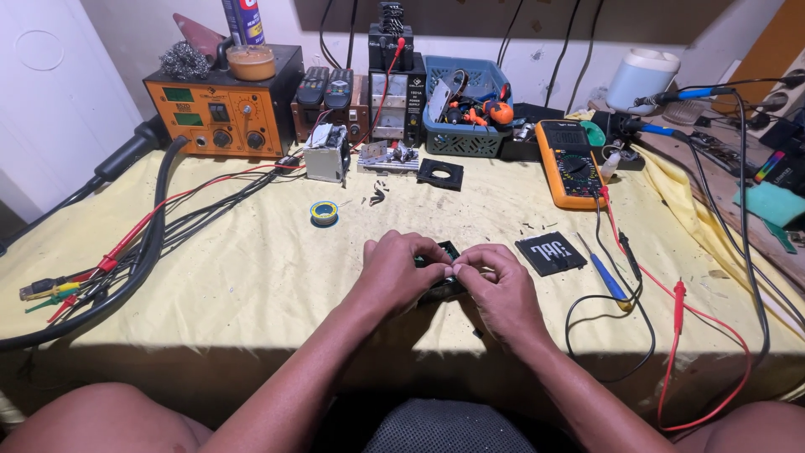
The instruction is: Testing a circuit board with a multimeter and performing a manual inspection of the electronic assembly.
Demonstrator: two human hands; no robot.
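Note:
My left hand and my right hand meet at the middle of the yellow-covered bench, both closed around a small dark electronic part with a green edge. Most of the part is hidden by my fingers. A black finned square piece lies just right of my right hand. A blue-handled screwdriver rests beside it.
An orange rework station stands at the back left with thick black and red cables running off it. A yellow multimeter, blue basket of tools, solder spool, black square frame and red probe leads lie around.

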